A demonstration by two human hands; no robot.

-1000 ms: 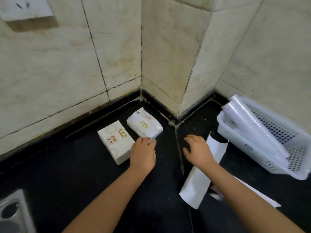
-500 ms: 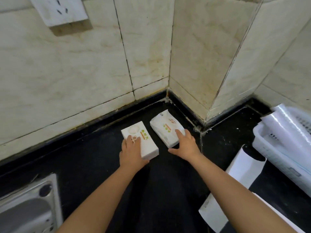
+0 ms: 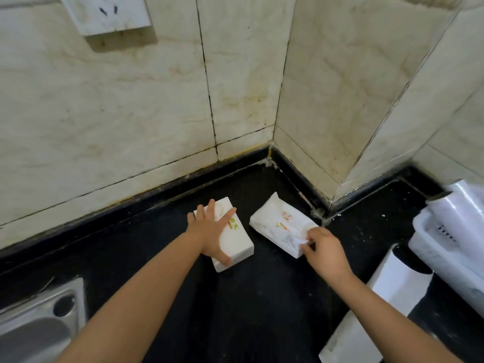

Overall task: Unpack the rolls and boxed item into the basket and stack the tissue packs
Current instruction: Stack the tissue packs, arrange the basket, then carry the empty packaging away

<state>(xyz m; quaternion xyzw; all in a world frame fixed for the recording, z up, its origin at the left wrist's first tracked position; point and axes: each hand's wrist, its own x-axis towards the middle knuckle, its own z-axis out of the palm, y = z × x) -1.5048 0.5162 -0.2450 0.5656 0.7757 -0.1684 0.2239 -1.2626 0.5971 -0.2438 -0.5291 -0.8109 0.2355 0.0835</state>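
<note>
Lying side by side but apart on a black counter (image 3: 248, 297) near the tiled corner, two tissue packs are handled: the left hand (image 3: 213, 230), fingers spread, presses flat on the left pack (image 3: 237, 243); the right hand (image 3: 326, 254) pinches the right pack (image 3: 275, 225) at its near corner. Bare counter lies in front of them; a white basket (image 3: 429, 247) holding a roll (image 3: 463, 205) sits at the right edge.

A single head-worn wide-angle view looks forward and steeply down from close above the glossy black stone tabletop (image 3: 167, 260), facing its far corner beneath the cream marble-tiled wall (image 3: 131, 106).
</note>
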